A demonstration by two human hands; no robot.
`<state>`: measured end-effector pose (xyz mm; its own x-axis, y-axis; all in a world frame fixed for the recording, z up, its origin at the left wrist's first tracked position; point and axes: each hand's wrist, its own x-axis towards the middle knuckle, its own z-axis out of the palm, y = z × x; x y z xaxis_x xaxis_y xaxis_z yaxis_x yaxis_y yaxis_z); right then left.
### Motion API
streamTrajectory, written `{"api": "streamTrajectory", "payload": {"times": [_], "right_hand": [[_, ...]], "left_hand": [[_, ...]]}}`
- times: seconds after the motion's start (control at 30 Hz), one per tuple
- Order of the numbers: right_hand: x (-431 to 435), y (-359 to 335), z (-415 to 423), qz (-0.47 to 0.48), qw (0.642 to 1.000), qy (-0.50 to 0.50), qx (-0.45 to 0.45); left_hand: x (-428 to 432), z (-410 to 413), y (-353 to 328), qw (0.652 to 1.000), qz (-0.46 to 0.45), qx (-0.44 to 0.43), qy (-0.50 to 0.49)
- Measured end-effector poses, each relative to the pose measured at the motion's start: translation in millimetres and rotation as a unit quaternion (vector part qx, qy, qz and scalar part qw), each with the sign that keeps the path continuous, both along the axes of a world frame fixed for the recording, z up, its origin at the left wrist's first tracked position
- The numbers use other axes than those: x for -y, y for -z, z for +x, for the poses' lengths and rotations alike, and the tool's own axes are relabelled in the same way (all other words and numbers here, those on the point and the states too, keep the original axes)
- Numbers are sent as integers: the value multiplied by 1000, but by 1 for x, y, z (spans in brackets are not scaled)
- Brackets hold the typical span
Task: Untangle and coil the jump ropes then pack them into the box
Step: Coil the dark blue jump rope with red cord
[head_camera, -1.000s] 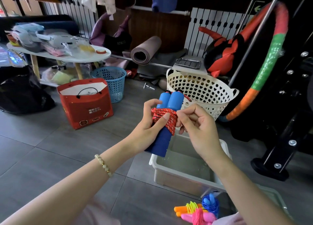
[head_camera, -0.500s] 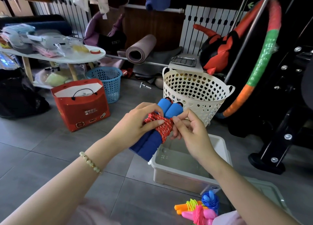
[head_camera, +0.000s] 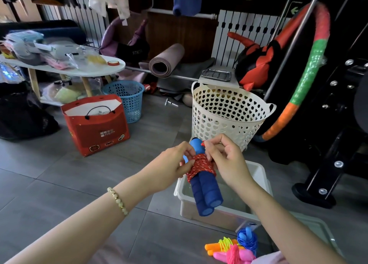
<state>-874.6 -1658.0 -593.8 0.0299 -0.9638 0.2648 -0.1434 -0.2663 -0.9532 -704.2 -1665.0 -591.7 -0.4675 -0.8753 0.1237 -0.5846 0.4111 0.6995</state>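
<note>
hands (head_camera: 201,160) gripping jump rope (head_camera: 203,176), box (head_camera: 260,176) below

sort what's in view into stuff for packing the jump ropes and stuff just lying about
Job: blue-handled rope, gripped by left hand and right hand; clear box; coiled ropes.
Lying about: white basket, blue basket, red bag, yoga mat, hoop.

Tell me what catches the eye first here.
A blue-handled jump rope, red cord wound round its handles, is held mid-frame by the left hand and right hand above the clear box. A white basket stands just behind; bright coiled ropes lie at the bottom edge.
</note>
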Motion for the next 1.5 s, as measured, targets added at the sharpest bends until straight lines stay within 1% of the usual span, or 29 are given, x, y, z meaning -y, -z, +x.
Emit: {"api": "streamTrajectory", "payload": {"times": [0.13, 0.3, 0.37, 0.43, 0.5, 0.6, 0.7, 0.8, 0.87, 0.93, 0.97, 1.03, 1.07, 1.13, 1.27, 1.43, 1.5], "right_hand": [[-5, 0, 2, -3, 999, -24, -26], [-9, 3, 4, -22, 995, -44, -83], [-9, 4, 3, -30, 993, -40, -105], [-10, 1, 3, -31, 993, -43, -103], [-10, 0, 2, -23, 994, -54, -96], [-11, 2, 0, -6, 993, -66, -98], [-12, 3, -1, 5, 994, -67, -86], [-12, 1, 0, 6, 996, -65, -66], [-11, 1, -1, 11, 997, -59, -51], [-9, 2, -3, 19, 997, -59, -54], [-8, 4, -3, 27, 996, -60, -53], [-8, 7, -1, 41, 996, -61, -41], [-8, 8, 0, 41, 997, -61, -37], [-10, 8, 2, 22, 997, -54, -46], [-12, 6, 3, 4, 996, -43, -79], [-13, 4, 5, 8, 995, -17, -95], [-12, 2, 4, 16, 996, -16, -91]], "left_hand": [[7, 3, 1, 993, -101, 59, 16], [5, 4, -6, 984, -130, 122, 11], [2, 4, -4, 982, -138, 128, 17], [1, 4, -4, 986, -125, 105, 20], [2, 8, -6, 994, -77, 81, 19], [5, 14, -9, 999, 36, -31, 19], [4, 16, -11, 992, 86, -95, 19], [2, 15, -15, 967, 179, -178, 25], [0, 15, -15, 960, 189, -203, 30], [0, 13, -11, 971, 137, -196, 25], [0, 12, -8, 980, 91, -176, 19], [2, 10, 0, 994, -15, -108, 2], [3, 9, 4, 995, -60, -74, -9], [3, 8, 5, 992, -113, -56, -31], [4, 6, 4, 983, -158, -88, -36], [4, 4, 7, 983, -152, -88, -53], [3, 2, 7, 984, -133, -103, -62]]}}
